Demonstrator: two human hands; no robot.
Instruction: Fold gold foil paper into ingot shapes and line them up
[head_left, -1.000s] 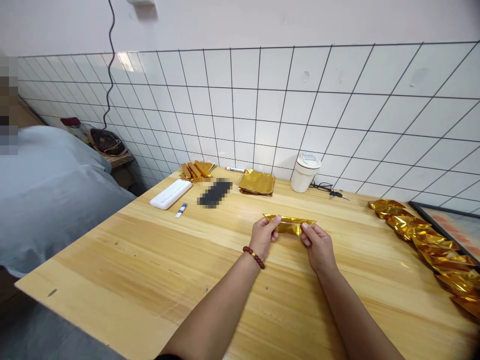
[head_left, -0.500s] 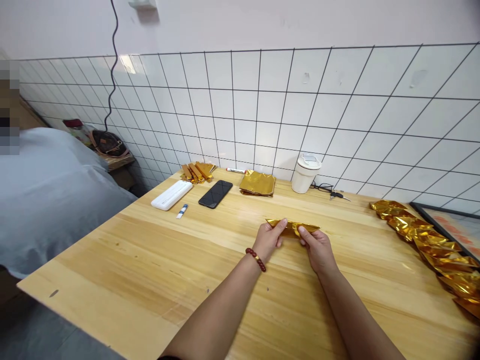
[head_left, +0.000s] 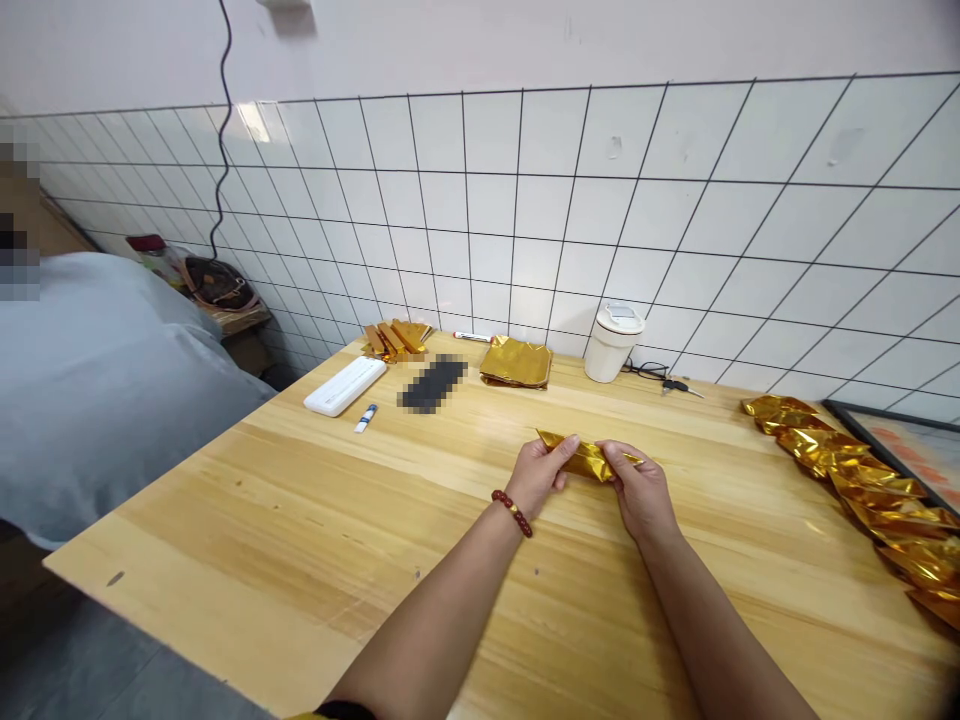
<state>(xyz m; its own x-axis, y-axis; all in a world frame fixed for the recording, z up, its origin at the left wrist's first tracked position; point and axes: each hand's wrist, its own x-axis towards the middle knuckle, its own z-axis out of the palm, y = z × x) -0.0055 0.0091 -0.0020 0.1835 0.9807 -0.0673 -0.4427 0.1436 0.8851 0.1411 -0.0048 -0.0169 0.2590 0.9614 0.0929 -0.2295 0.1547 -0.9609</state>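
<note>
A folded piece of gold foil paper [head_left: 589,461] is held just above the wooden table, its pointed ends sticking out at both sides. My left hand [head_left: 536,472], with a dark red bead bracelet [head_left: 513,511] at the wrist, pinches the left part, thumb on top. On the right part, my right hand [head_left: 639,487] is closed with its thumb over the upper edge. The fingers beneath the foil are mostly hidden. Behind the hands lies a stack of flat gold foil sheets [head_left: 516,362].
Folded gold foil pieces [head_left: 847,480] form a row on the right beside a dark-framed picture [head_left: 907,450]. Along the back are folded foil strips [head_left: 394,340], a marker [head_left: 472,337], a white cup [head_left: 613,343], glasses [head_left: 646,370] and keys [head_left: 681,387]. A white power bank [head_left: 345,386] lies left; a person [head_left: 112,380] sits beyond.
My right thumb has moved from near the foil's middle up to its upper right edge. More of the foil's front face shows, bulging in the middle. My left hand keeps its grip.
</note>
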